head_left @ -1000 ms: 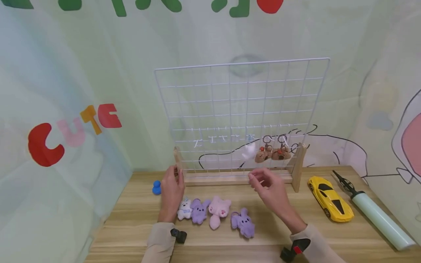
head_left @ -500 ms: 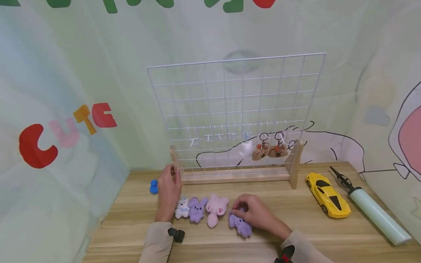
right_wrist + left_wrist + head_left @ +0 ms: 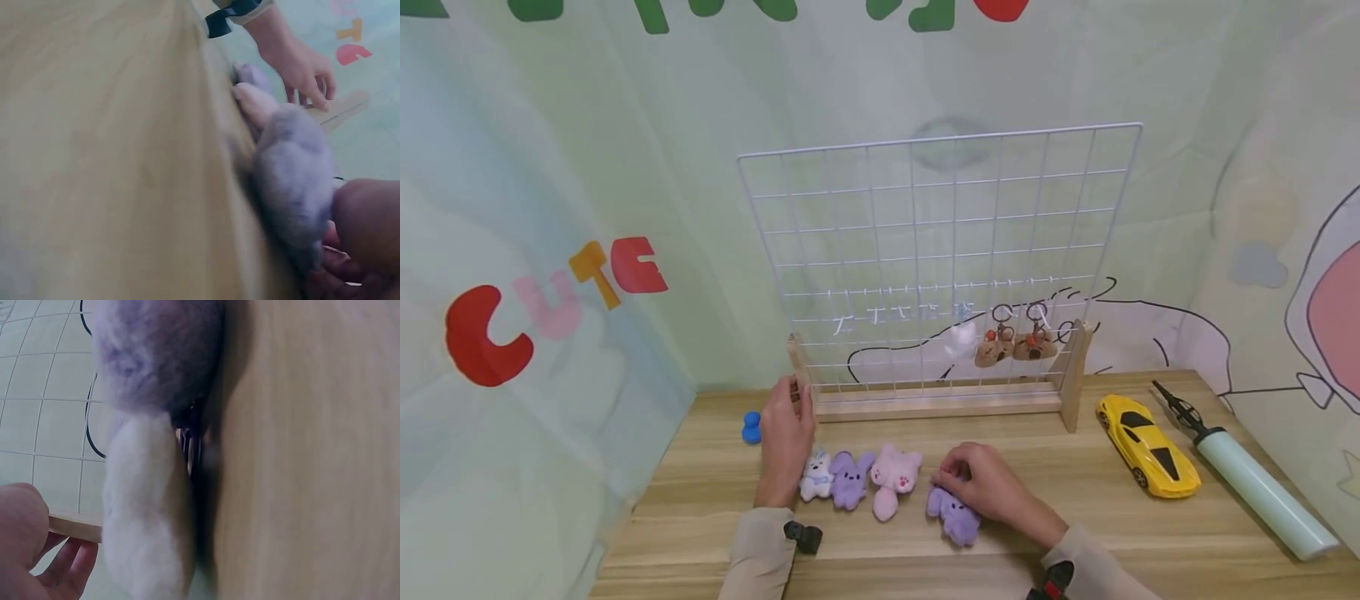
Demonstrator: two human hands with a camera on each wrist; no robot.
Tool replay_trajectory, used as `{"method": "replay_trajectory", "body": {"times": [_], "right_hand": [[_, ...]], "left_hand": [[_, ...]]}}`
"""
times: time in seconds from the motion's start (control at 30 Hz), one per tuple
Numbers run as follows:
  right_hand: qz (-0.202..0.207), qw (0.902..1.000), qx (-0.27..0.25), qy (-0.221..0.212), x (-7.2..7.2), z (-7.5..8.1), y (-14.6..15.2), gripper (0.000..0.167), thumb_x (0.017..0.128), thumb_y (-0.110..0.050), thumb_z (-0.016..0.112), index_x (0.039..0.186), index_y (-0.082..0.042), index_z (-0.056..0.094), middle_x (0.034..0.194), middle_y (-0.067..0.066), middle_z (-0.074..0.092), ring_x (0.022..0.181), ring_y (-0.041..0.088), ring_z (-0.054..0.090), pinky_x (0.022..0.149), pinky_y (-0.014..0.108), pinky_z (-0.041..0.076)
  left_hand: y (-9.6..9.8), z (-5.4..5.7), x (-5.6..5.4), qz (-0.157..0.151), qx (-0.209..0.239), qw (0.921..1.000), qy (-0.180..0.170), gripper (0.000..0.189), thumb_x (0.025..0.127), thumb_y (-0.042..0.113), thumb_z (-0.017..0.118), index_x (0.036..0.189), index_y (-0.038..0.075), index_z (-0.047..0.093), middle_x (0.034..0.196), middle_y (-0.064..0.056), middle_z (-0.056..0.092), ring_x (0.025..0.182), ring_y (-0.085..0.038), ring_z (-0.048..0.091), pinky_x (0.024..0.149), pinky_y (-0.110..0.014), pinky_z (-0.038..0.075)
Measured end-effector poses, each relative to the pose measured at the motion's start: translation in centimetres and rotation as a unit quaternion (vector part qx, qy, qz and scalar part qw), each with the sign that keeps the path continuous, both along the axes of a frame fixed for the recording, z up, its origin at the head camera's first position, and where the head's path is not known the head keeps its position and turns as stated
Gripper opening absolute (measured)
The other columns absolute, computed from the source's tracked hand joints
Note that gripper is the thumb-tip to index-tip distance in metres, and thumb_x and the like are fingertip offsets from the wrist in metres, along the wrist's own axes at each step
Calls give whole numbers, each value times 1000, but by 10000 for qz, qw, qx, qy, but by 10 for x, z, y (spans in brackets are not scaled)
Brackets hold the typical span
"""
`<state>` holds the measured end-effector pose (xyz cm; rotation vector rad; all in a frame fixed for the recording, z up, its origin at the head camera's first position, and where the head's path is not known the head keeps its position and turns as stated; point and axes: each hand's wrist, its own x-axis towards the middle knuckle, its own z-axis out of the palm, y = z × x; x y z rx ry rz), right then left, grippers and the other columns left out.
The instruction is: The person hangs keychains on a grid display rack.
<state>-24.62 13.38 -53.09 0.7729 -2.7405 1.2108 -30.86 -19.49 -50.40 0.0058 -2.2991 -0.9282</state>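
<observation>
In the head view my left hand (image 3: 786, 429) holds the left wooden foot (image 3: 798, 358) of a white wire grid rack (image 3: 914, 223). The left wrist view shows thumb and fingers on either side of that wooden piece (image 3: 76, 527). My right hand (image 3: 988, 485) pinches the top end of a purple plush keychain (image 3: 958, 521) lying on the table; its fingertips are partly hidden. To its left lie a pink plush (image 3: 893, 477), another purple plush (image 3: 850, 481) and a white plush (image 3: 816, 477). Two brown plush keychains (image 3: 1034, 345) and a white one (image 3: 960, 340) hang on the rack.
Several white hooks (image 3: 876, 315) stick out from the grid. A yellow toy car (image 3: 1148, 447) and a pale green hand pump (image 3: 1262, 490) lie at the right of the wooden table (image 3: 850, 554). A small blue object (image 3: 752, 427) stands beside my left hand.
My right hand has come down from the rack's front to the purple plush and now pinches it. The plush has shifted slightly rightward. The left hand has stayed on the rack foot.
</observation>
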Motion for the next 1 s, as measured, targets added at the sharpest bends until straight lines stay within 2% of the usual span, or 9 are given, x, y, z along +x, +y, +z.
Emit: {"method": "replay_trajectory", "body": {"times": [0.2,0.4,0.8,1.0], "right_hand": [[252,9988,-6,-427,-4,6,10,18,93,-29,88,85,-18,76,75,-11,65,66,-1,54,58,18,47],[416,9958,221,-784,-8,13,21,16,90,-26,90,88,-17,76,78,-10,65,70,0,56,62,19,48],[505,9934,295,-985,-6,14,24,13,94,-13,83,86,-14,74,77,-9,67,69,0,57,59,19,50],[578,9931,312,-974,-11,17,31,11,94,-20,85,91,-14,76,79,-8,68,72,2,59,63,20,52]], "left_hand": [[0,0,1,11,27,10000,-17,26,109,16,66,125,-4,66,117,-25,74,108,-42,77,84,-49,70],[0,-1,-1,5,-2,10000,17,27,110,18,65,125,-4,66,117,-25,74,109,-41,77,84,-49,70],[0,-2,-2,-4,-33,10000,-9,28,111,20,64,125,-4,66,118,-25,73,109,-41,76,85,-50,69],[0,-2,-2,9,16,10000,-25,27,111,20,64,125,-3,66,118,-24,74,110,-41,76,85,-49,70]]}}
